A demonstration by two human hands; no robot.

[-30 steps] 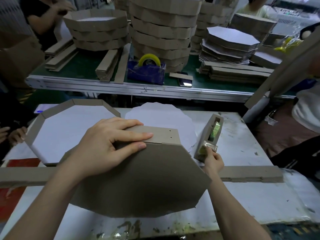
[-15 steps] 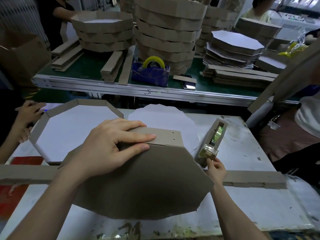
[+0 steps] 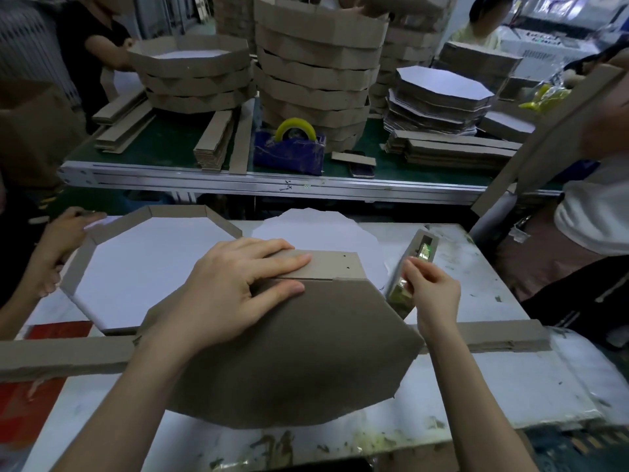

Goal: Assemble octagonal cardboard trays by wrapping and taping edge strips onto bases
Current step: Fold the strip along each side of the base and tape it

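Cardboard edge strip pressed onto brown octagonal base by flat-fingered left hand; right hand pinches tape at dispenser; seam-taping likely next.

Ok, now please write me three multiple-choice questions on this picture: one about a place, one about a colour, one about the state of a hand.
1. Where is the right hand? A) on a keyboard B) at the brown tape holder beside the base C) inside a bucket
2. What colour is the tape roll on the blue holder? A) red B) yellow C) white
3. What does the left hand do? A) presses flat on strip and base B) hangs free C) holds scissors
Answers: 1 B, its fingers curl at the holder's tape end; 2 B, the roll is yellow; 3 A, straight fingers lie across both.
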